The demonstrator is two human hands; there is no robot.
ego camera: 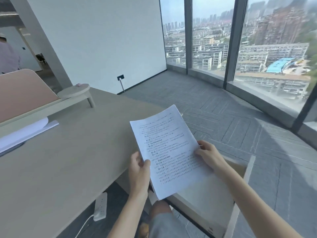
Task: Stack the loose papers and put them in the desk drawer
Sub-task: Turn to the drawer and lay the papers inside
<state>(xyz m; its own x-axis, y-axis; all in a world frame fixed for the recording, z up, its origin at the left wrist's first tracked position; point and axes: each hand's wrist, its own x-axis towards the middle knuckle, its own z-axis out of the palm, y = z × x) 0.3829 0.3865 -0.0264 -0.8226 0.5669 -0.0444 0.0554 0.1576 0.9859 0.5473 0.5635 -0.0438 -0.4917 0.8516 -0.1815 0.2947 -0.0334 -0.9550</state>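
Observation:
A stack of white printed papers [169, 150] is held in the air past the desk's right edge, tilted with its far end up. My left hand [139, 170] pinches its left edge with the thumb on top. My right hand [208, 156] grips its right edge. Under the papers an open drawer [221, 191] of pale wood stands pulled out, its bare bottom showing. The beige desk [68, 160] stretches to the left.
More white sheets [25, 131] lie at the desk's far left under a raised shelf [73, 95] with a pink divider panel [22, 93]. A white power strip [101, 206] lies on the grey carpet below the desk. Tall windows [274, 48] stand on the right. A person stands at far left.

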